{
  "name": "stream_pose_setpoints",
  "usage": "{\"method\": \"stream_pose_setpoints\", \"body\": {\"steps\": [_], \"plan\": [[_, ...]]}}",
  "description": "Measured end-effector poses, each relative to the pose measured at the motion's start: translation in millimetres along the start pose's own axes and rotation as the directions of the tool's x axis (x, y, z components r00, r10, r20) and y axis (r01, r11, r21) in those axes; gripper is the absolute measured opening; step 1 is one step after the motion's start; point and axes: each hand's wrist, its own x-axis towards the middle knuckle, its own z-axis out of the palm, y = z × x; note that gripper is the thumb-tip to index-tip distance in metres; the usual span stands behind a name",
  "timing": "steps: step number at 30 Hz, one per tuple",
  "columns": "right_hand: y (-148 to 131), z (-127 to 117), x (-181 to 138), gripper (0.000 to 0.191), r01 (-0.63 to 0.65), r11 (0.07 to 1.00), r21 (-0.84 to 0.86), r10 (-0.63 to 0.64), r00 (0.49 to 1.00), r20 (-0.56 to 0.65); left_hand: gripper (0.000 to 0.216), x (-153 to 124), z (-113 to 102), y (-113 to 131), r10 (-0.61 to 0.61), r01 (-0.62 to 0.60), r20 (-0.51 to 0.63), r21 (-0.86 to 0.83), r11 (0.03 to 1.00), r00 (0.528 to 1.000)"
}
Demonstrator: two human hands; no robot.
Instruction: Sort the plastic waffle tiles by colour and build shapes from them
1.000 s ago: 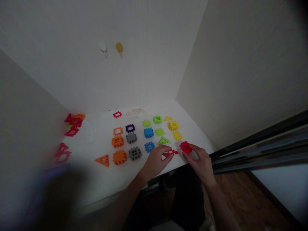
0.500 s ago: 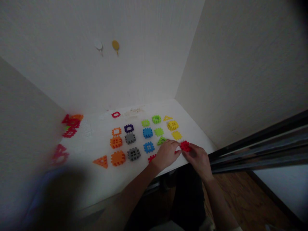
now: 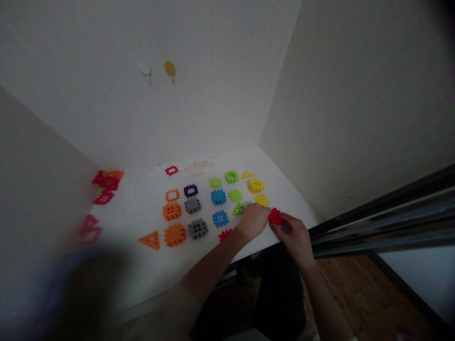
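At the table's right front, my right hand pinches a red toothed building block between thumb and fingers. My left hand is closed, its curled fingers against the left side of that block; whatever lies inside them is hidden. Beside my left wrist is another red toothed piece, partly covered by the forearm. Just beyond the left hand lie a green triangular piece and a yellow flat piece.
Grouped on the white table are orange blocks, grey blocks, blue pieces, green pieces and a yellow block. A red pile sits at the left wall. Black rails run along the right.
My left hand has shifted slightly right and its fingers have curled in against the red block. The right hand keeps hold of the block, nearly in place.
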Motion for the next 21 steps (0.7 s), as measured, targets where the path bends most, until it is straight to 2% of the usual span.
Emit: {"method": "stream_pose_setpoints", "body": {"steps": [8,17,21], "plan": [[7,7,-6,0.043,0.027,1.0,-0.015,-0.028,0.998,-0.052,0.02,0,-1,0,-0.022,0.023,0.016,-0.021,1.0,1.0],[0,7,-5,0.041,0.021,0.998,-0.051,-0.025,0.997,-0.078,0.02,0,-4,2,-0.002,0.002,0.011,-0.001,1.0,1.0],[-6,3,-2,0.048,-0.003,0.999,-0.054,0.001,0.999,-0.033,0.018,-3,-9,7,-0.026,0.025,0.022,0.029,0.999,0.999]]}}
